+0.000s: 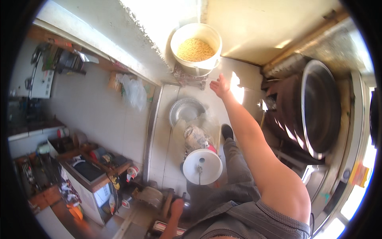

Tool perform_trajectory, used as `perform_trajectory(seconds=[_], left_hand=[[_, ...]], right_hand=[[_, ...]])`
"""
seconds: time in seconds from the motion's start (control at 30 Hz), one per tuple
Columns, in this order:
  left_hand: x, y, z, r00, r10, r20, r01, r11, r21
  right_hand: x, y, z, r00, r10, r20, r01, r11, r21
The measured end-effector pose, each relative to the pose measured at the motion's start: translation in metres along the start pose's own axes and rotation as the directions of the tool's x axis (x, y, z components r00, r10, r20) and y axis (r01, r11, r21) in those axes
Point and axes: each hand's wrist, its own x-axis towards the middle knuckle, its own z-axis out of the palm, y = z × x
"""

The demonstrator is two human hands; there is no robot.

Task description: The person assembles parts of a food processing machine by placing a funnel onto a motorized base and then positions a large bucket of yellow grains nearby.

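My right hand [220, 86] reaches forward with its fingers apart and nothing in them. Just beyond it stands a white plastic bucket [195, 66] part-filled with pale yellow grains or beans [195, 50]. The bucket rests on a low reddish stand [186, 78]. Low in the view, my left hand [177, 207] is curled beside a small shiny metal part [186, 204]; whether it grips anything is hidden. Between my legs is a round white hopper-like bowl [194, 171] with a dark hole and a metal rod. Past it lie a cloth-wrapped bundle [194, 136], clear plastic sheeting [213, 124] and a metal basin [182, 109].
On the right, a large metal pan [323, 110] leans on its side by dark reddish objects [286, 101]. A metal door track [152, 131] crosses the tiled floor on the left. Beyond it are a plastic bag [134, 92] and a cluttered wooden workbench [97, 179].
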Motion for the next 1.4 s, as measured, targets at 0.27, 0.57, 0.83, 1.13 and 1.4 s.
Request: perform_trajectory(seconds=[0.27,0.57,0.83,1.13,1.4], left_hand=[[-0.067,0.147,0.126,0.950,-0.311,0.008,0.311,0.949,-0.043],[-0.036,0.196,0.154,0.934,-0.340,-0.104,0.345,0.938,0.034],[-0.055,0.173,0.167,0.918,-0.334,-0.214,0.334,0.942,-0.036],[-0.090,0.183,0.156,0.885,-0.219,-0.411,0.225,0.974,-0.036],[-0.107,0.146,0.162,0.816,-0.180,-0.549,0.154,0.984,-0.094]], right_hand=[[0.060,-0.038,0.035,0.979,0.031,-0.200,0.018,0.970,0.241],[0.023,-0.165,0.075,0.925,-0.366,0.103,0.377,0.918,-0.122],[-0.002,-0.172,0.222,0.933,-0.102,0.344,0.247,0.879,-0.407],[-0.165,-0.077,0.245,0.862,0.177,0.474,0.245,0.674,-0.697],[-0.294,0.022,0.261,0.822,0.378,0.426,0.326,0.301,-0.896]])
